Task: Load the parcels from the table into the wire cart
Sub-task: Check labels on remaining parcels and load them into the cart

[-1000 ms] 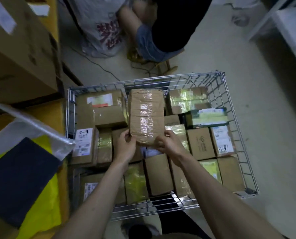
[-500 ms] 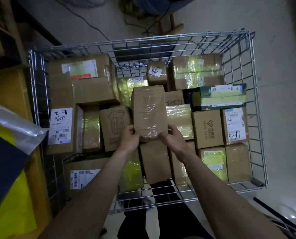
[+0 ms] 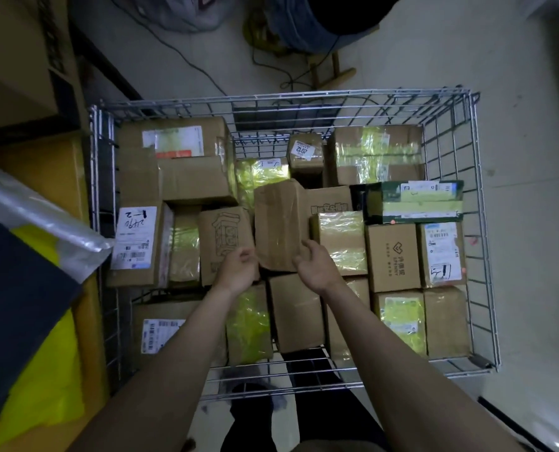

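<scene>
Pale floor with a trailing cable forms the background; a second person sits beyond the cart's far edge. The wire cart fills the centre of the view, its floor packed almost wall to wall with brown cardboard parcels, many wrapped in yellow-green tape. Along the cart's left wall stands a yellow-brown carton, with a plastic-wrapped yellow and dark bundle lying over it; whether this is the bench cannot be told.

The parcel in hand, a tape-wrapped carton, lies tilted on the packed layer near the cart's centre, its far end raised against a printed box, its near end low between a stamped box and a taped box.

The left hand sits at the carton's near left corner, fingers loosely curled; whether it touches cannot be told. The right hand is at the near right corner, fingers relaxed and partly spread, no grip evident.

Step in hand, by judgement: release of a placed parcel. The next move calls for drawing both hands clear without dislodging the tilted carton, then turning toward the bench for another. Free space appears mainly at the cart's far edge and as a second layer.
</scene>
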